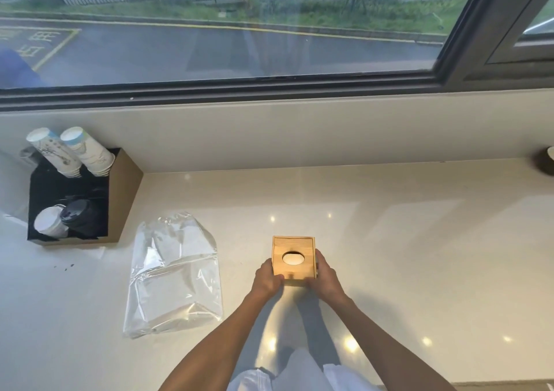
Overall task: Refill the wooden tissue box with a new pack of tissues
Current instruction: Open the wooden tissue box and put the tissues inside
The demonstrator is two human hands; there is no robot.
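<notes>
Two stacks of paper cups (87, 150) lean out of a cardboard holder (126, 192) at the far left of the pale counter (419, 240). Nearer and just to the right lies a clear plastic wrapper (175, 273), crumpled and flat. Right of it, the left hand (266, 276) curls round the near left corner of the wooden tissue box (293, 245), which stands on the counter at mid-scene with something pale showing in its oval opening (293, 258). The right hand (325, 273) grips the box's right side. A dark round object (544, 165) sits at the far right edge.
</notes>
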